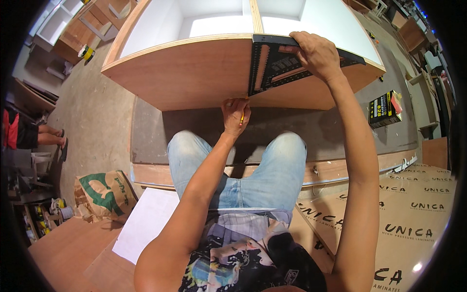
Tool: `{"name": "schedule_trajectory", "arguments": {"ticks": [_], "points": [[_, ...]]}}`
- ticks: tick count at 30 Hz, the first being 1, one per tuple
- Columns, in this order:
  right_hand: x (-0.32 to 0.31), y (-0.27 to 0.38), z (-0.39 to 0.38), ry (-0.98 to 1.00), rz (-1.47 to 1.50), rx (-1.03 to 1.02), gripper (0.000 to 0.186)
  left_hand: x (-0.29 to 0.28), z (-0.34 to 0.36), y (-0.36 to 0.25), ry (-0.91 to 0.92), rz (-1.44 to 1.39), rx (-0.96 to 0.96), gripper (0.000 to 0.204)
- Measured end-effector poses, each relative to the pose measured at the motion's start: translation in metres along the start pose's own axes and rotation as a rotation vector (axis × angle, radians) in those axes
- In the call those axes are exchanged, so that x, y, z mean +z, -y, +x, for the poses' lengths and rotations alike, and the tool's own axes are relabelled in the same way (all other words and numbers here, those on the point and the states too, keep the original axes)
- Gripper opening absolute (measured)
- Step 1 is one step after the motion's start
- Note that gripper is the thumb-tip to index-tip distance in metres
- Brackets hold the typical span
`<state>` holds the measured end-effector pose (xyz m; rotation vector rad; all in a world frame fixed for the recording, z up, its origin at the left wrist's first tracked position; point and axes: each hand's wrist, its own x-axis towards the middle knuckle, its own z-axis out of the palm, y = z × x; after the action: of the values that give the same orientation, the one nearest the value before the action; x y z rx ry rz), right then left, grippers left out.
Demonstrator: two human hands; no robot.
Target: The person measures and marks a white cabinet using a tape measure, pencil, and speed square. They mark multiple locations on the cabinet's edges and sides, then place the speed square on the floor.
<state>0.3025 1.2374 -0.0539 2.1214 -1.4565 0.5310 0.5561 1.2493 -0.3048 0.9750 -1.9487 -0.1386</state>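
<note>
In front of my knees lies a plywood cabinet [194,73] with a white interior divided by a panel [256,17]. A black triangular carpenter's square [284,63] rests against its brown side, its thick edge along the cabinet's near upper edge. My right hand [318,56] grips that square near the edge, fingers wrapped over it. Lower down, at the square's bottom corner, my left hand [236,117] is closed on a yellow pencil [242,118]. The pencil's tip appears to be by that corner, partly hidden by the fingers.
A black and yellow adhesive can [385,109] stands to the right on the dark board [151,141]. Printed brown sheets [389,209] lie at the lower right. A paper bag [105,194] and a white sheet [148,221] sit at the left. Another person's legs [51,136] show far left.
</note>
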Motion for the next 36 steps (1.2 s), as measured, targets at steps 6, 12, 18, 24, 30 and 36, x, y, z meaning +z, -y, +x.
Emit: {"name": "schedule_trajectory", "arguments": {"ticks": [6, 12, 18, 24, 30, 36], "points": [[-0.004, 0.001, 0.002, 0.000, 0.016, 0.008, 0.025, -0.009, 0.033, -0.005, 0.035, -0.076, -0.060, 0.011], [-0.005, 0.002, -0.003, 0.024, 0.003, 0.012, 0.027, -0.085, 0.125, -0.077, -0.127, -0.101, 0.003, 0.011], [-0.004, -0.004, -0.004, 0.040, 0.000, -0.003, 0.030, -0.127, 0.160, -0.102, -0.389, -0.300, 0.153, 0.012], [-0.017, 0.002, 0.006, -0.136, 0.076, -0.103, 0.032, -0.147, 0.083, -0.056, -0.023, -0.446, -0.136, 0.032], [-0.074, 0.010, -0.019, -0.104, 0.199, 0.036, 0.024, -0.176, 0.054, -0.042, 0.329, -0.458, -0.345, 0.050], [-0.040, 0.027, -0.071, 0.377, 0.766, 0.478, 0.026, -0.187, 0.006, -0.111, 0.791, -1.435, -0.683, 0.077]]}}
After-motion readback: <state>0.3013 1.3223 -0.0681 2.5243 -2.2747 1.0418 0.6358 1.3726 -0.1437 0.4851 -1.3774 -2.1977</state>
